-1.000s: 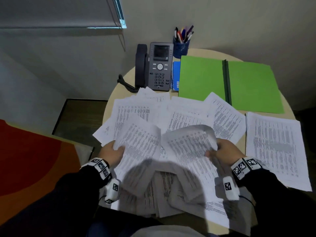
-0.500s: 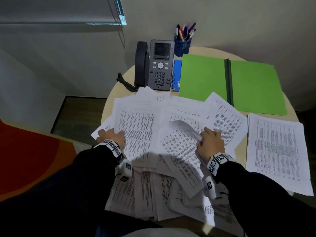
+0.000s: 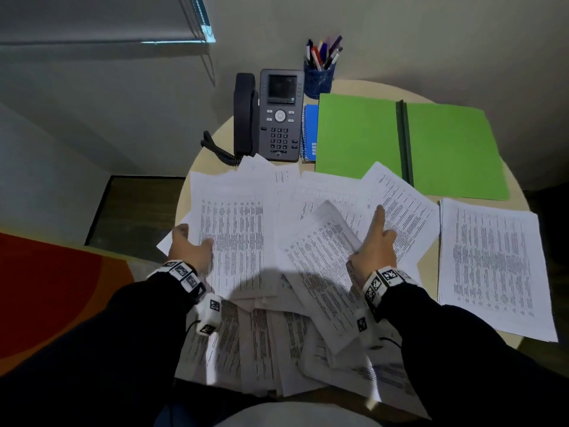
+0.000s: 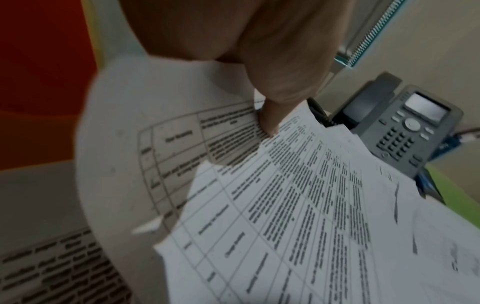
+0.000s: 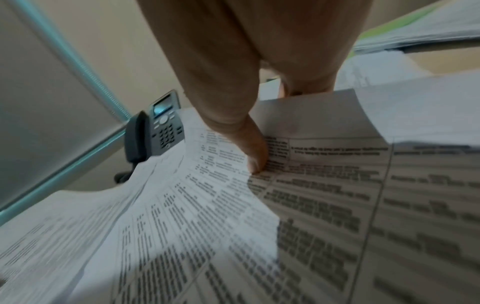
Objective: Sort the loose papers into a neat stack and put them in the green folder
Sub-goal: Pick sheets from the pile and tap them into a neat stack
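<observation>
Head view: loose papers [image 3: 243, 229] fanned in an overlapping mess across the near half of the round bench [image 3: 431, 263], some hanging over the near edge below both wrists. Left hand [image 3: 191, 251] sits at the left edge of the spread, thumb on top of a printed sheet, fingers reaching past the paper edge. Left wrist view shows the thumb [image 4: 270, 121] pressing down on overlapping sheets; can't tell if the fingers curl under. Right hand [image 3: 377, 251] is on the middle-right of the spread, index finger straight and pointing away, lying on a sheet. Right wrist view has the thumb [image 5: 253, 152] down on a sheet with a curled-up page edge next to it, other fingers tucked behind a page; grip unclear. Right of the right hand, apart from the mess, a squared-up stack [image 3: 492, 272] lies flat. Beyond both hands, green folder [image 3: 354, 134] lies open flat, nothing in it, a few sheet corners overlapping its near edge. Beyond the left hand: desk phone [image 3: 278, 115]. Blue notebook [image 3: 311, 131] between phone and folder. Pen cup [image 3: 320, 78] farthest back.
</observation>
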